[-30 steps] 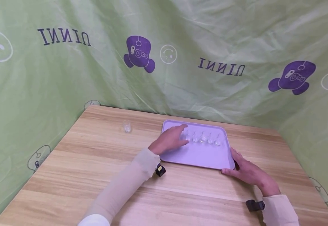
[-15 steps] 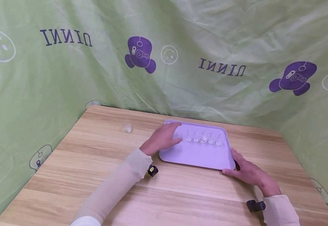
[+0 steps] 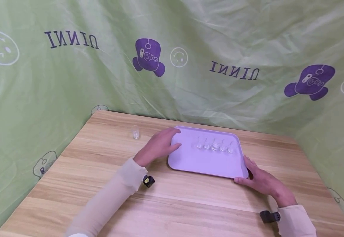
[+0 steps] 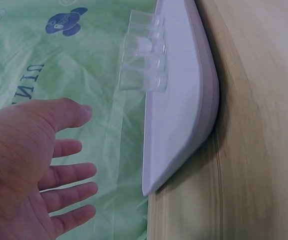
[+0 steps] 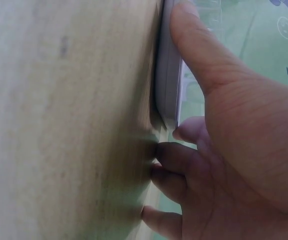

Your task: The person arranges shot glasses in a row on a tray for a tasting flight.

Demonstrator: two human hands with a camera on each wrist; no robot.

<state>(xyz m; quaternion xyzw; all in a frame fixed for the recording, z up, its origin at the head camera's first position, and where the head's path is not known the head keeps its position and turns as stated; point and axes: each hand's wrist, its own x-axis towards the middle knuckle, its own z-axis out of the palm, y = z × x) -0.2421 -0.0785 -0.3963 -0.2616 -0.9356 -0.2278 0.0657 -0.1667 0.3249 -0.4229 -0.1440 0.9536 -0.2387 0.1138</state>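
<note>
A lilac tray [image 3: 201, 164] lies on the table with a row of several small clear glasses [image 3: 215, 146] standing on it, right of its middle. My left hand [image 3: 159, 144] hovers at the tray's left edge, thumb and fingers spread, holding nothing. The left wrist view shows this left hand [image 4: 43, 165] beside the tray's rim [image 4: 209, 95], apart from the glasses [image 4: 151, 55]. My right hand [image 3: 262, 180] grips the tray's front right corner, thumb on the front rim and fingers along the right side. Another clear glass [image 3: 135, 132] stands on the table, left of the tray.
The wooden table [image 3: 184, 204] reaches back to a green printed curtain [image 3: 115, 72], which hangs close behind the tray and along both sides. A black wrist camera [image 3: 149, 181] sticks out from the left sleeve, another camera [image 3: 269, 216] from the right one.
My left hand has drawn back to the left, from beside the leftmost glass of the row to the tray's left edge. The right hand stays at the tray's corner.
</note>
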